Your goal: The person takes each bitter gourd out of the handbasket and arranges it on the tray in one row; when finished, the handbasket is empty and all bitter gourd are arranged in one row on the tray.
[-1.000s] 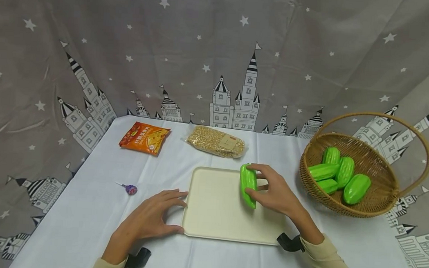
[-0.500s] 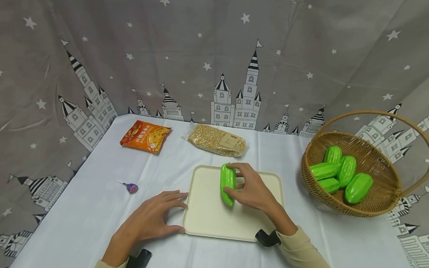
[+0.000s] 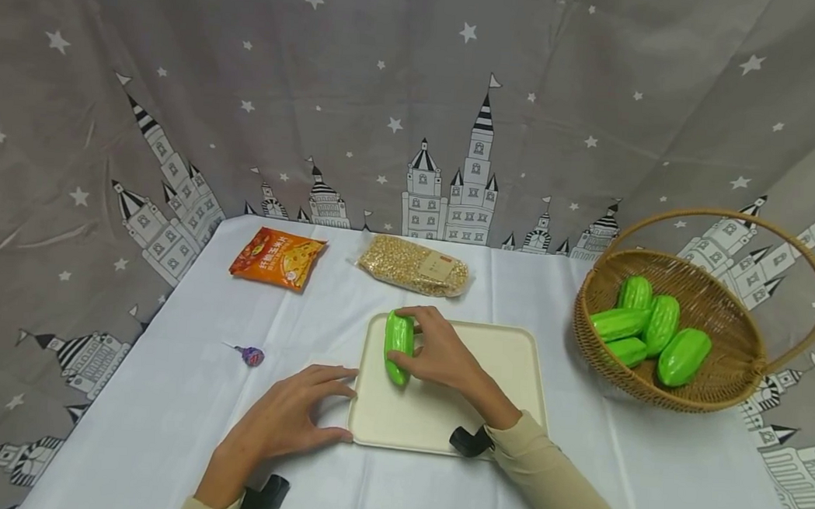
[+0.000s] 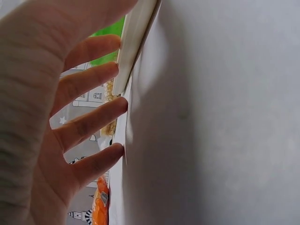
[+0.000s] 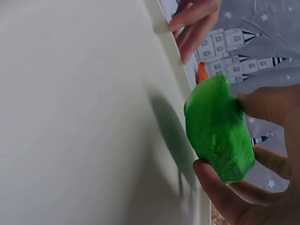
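Note:
In the head view a bright green ridged gourd [image 3: 398, 346] hangs over the left part of a cream tray [image 3: 425, 425]. My right hand [image 3: 442, 356] pinches it from the right side, thumb near, fingers far. Seen from the right wrist, the gourd [image 5: 218, 133] is clear of the tray, its shadow falling on the surface below. At the tray's left edge rests my left hand [image 3: 287, 412], fingers spread and fairly straight. Its fingertips touch the rim, and the left wrist view shows the tray edge [image 4: 136, 42] beside them.
A wicker basket [image 3: 732, 329] with several more green gourds [image 3: 662, 325] stands at the right. Behind the tray lie a bag of corn kernels [image 3: 407, 264] and an orange snack packet [image 3: 277, 258]. A wrapped lollipop [image 3: 250, 355] lies left of my left hand.
My right hand has carried the gourd leftward across the tray, from its right half to near the left edge. The left hand has stayed at the rim.

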`<state>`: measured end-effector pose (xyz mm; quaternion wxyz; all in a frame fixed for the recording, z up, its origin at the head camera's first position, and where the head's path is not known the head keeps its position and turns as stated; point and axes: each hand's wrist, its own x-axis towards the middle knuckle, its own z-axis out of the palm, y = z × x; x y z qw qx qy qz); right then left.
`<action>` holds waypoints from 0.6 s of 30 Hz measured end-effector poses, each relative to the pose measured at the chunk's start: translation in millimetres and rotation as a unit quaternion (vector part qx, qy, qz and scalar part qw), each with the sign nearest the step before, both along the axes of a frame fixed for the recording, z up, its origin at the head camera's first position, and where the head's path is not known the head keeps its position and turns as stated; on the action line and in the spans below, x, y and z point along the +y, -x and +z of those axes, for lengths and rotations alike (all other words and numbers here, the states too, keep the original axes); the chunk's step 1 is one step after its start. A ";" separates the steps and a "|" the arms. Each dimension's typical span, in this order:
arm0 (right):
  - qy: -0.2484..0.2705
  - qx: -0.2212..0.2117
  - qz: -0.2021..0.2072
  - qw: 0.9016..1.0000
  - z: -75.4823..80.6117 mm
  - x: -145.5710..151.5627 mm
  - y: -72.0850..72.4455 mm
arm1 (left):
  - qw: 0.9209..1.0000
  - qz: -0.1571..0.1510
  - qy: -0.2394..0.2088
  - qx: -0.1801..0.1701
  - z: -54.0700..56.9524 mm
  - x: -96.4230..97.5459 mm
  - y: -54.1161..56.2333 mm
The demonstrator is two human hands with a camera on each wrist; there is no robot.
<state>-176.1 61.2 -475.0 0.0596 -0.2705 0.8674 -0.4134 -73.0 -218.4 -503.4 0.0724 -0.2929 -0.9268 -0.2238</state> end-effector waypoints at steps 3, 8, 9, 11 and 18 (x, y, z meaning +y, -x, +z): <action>-0.014 0.006 -0.001 1.000 -1.6 -6.9 1.0 | 1.000 0.001 0.002 -0.006 0.1 -0.6 -0.1; -0.024 0.011 -0.007 1.000 -4.2 -15.2 3.1 | 1.000 0.003 0.002 -0.009 -0.1 -0.4 0.1; -0.026 0.013 -0.008 1.000 -4.3 -16.5 3.4 | 1.000 0.003 0.001 -0.011 -0.1 -0.2 0.2; -0.028 0.014 -0.010 0.999 -5.2 -18.9 4.2 | 1.000 0.002 -0.001 -0.012 -0.6 0.0 0.3; -0.027 0.020 -0.013 0.999 -8.4 -26.3 6.0 | 1.000 0.008 0.002 -0.023 -0.1 0.3 -2.3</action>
